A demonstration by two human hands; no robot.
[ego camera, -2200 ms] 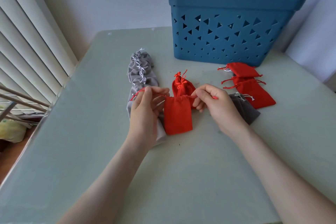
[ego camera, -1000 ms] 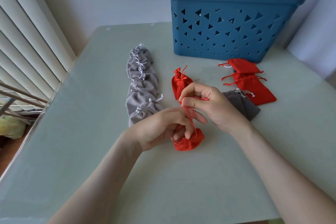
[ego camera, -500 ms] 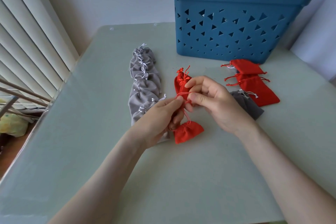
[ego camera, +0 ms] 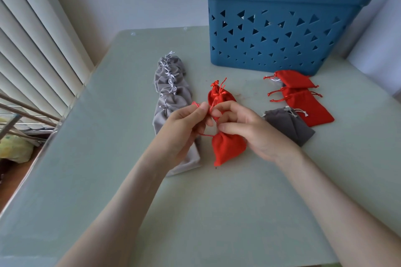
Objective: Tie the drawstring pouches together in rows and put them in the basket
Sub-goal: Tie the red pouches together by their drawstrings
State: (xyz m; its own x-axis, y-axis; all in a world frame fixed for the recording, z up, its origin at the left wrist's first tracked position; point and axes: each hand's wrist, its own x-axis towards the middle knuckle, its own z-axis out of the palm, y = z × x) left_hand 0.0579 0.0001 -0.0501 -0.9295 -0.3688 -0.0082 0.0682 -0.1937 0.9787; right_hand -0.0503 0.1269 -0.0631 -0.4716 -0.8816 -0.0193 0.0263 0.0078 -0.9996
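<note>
Saw a pale table (ego camera: 217, 212) bearing a blue basket (ego camera: 282, 34) at its far side. Found a row of tied grey pouches (ego camera: 171, 93) left of centre, loose red pouches (ego camera: 303, 102) and one grey pouch (ego camera: 288, 128) at right, all outside the basket. Caught left hand (ego camera: 182, 128) and right hand (ego camera: 251, 132) both pinching red cords (ego camera: 205, 135) between a near red pouch (ego camera: 227, 147) and a far red pouch (ego camera: 219, 97), mid-table.

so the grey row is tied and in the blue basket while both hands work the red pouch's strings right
No. The head view shows the tied grey row lying on the table, outside the blue basket. Left hand and right hand do work the strings of the red pouch.
</note>
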